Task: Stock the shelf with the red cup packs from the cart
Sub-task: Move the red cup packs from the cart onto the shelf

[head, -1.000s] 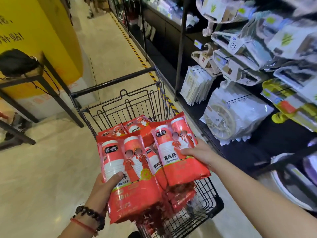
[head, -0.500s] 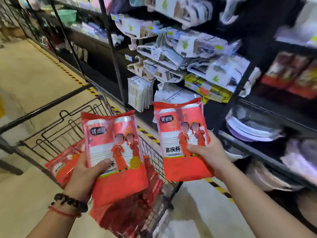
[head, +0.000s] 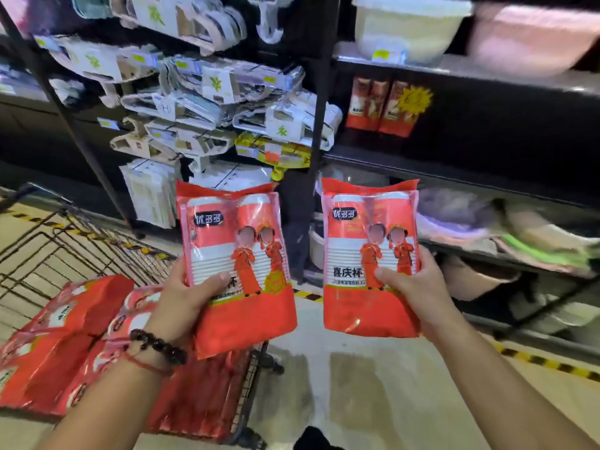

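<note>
**Two red cup packs held up in front of the shelf**

The person holds one red cup pack in each hand. The left hand [head: 181, 300] grips the left pack [head: 238, 264] near its lower left side. The thumb lies across the front of the pack, and the other fingers are curled round behind it, out of sight. This pack leans a little to the left. A dark bead bracelet [head: 159, 347] and a thin red string sit on the left wrist.

The right hand [head: 412, 293] grips the right pack [head: 368, 254] at its lower right side. The thumb presses on the front, and the fingers wrap round the right edge. This pack stands almost straight up. The two packs are side by side with a gap between them. They do not touch.

Both packs are up in the air, in front of the dark shelf [head: 454, 177]. They are not on it yet. Two red packs on the shelf [head: 378, 107] stand higher up, next to a yellow star sticker. Above them sit big pale bowls [head: 412, 24].

The wire cart [head: 65, 245] is at the lower left. More red packs in the cart [head: 55, 345] lie in a heap, below the left arm. White packs [head: 207, 95] hang on the rack to the left of the shelf. They are too blurry to tell what is inside.
</note>
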